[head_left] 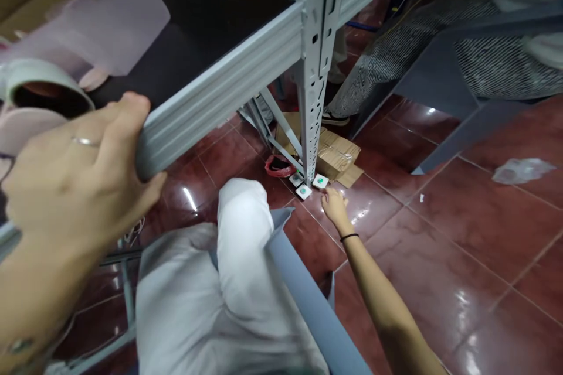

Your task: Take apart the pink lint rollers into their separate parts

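Observation:
My left hand (83, 170), with a ring on one finger, is wrapped over the end of a light grey metal shelf beam (224, 82), thumb beneath it. Low on the floor, my right hand (335, 208) reaches down, wearing a black band at the wrist. Its fingers are slightly bent and apart, close to a small white square piece (321, 181) with a green centre; whether they touch it I cannot tell. A second white square piece (303, 191) lies to the left, and a third (296, 179) sits behind it, by the foot of the perforated shelf post (313, 123).
Behind the post lies a flattened cardboard box (336, 152), beside a red roll or ring (280, 166). A roll of tape (46, 85) stands on the dark shelf (206, 23). Grey panels (431, 70) and a person's patterned trouser leg (373, 76) are at right. Clear plastic (523, 170) lies on red tiles.

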